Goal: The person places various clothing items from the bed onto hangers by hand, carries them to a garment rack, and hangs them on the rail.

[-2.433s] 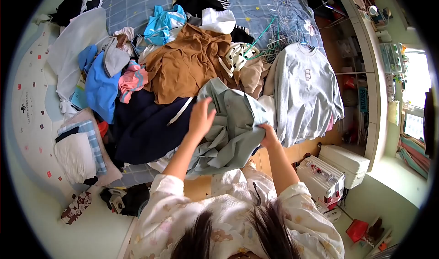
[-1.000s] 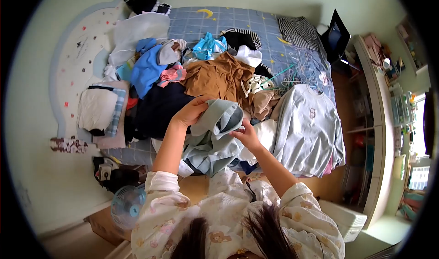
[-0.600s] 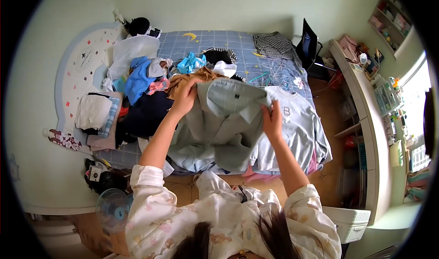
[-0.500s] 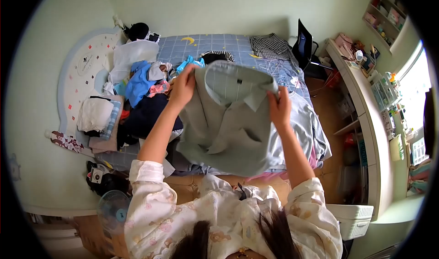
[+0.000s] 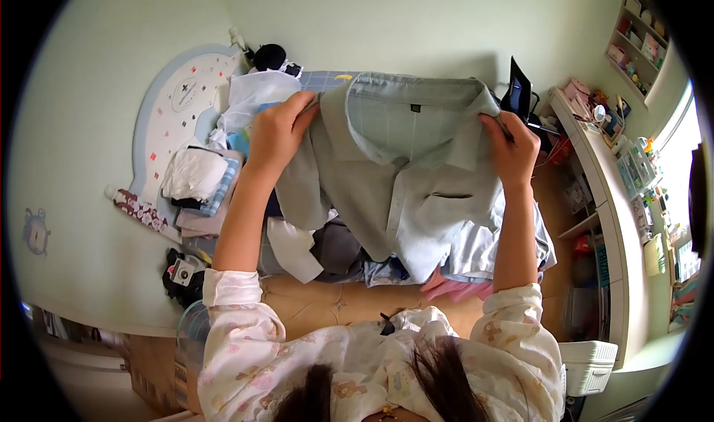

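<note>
The grey-green shirt has risen and spread wider since a second ago, now held up and hiding much of the bed

The left hand is closed on the shirt at its ten o'clock, the right hand at two o'clock. The collar gapes toward twelve, a small dark label inside. Around the shirt, a white cloth shows at eight o'clock, a pink cloth at five, and a folded white garment at nine, near the headboard
</note>
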`<state>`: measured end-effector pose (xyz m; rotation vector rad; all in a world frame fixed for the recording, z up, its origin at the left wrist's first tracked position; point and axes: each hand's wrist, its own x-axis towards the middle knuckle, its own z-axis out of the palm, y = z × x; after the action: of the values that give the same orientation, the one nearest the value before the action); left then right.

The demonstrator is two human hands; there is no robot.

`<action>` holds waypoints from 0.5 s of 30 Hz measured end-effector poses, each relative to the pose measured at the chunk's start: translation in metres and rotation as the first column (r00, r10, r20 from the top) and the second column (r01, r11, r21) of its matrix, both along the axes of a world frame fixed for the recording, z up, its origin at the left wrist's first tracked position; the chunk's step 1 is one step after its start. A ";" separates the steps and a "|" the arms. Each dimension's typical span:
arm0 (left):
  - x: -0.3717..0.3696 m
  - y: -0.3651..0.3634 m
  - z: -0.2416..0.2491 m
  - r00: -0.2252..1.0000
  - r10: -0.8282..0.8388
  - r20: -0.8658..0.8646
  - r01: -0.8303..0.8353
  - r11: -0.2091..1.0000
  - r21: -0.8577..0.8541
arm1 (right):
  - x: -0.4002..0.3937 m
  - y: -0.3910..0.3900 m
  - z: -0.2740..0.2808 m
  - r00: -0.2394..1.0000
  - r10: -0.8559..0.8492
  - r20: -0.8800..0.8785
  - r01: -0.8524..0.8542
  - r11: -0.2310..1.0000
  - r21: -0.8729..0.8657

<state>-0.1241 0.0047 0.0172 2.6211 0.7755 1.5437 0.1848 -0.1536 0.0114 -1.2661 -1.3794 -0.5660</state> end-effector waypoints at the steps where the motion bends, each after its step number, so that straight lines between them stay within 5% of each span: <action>1: -0.013 -0.001 -0.001 1.000 -0.005 0.011 0.006 0.999 -0.031 | -0.010 0.000 0.000 1.000 0.003 -0.015 -0.003 1.000 0.001; 9: -0.068 -0.017 -0.007 0.984 -0.095 0.148 0.126 0.968 -0.216 | -0.061 -0.007 -0.009 0.996 0.023 -0.084 -0.025 0.999 -0.021; 15: -0.086 -0.003 -0.021 0.974 -0.205 0.093 0.225 0.872 -0.435 | -0.066 -0.006 -0.034 0.975 0.014 -0.222 -0.042 0.992 -0.121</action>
<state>-0.2102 0.0015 -0.0037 2.2424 0.7014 1.1911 0.1185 -0.1594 -0.0226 -1.3643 -1.2587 -0.3118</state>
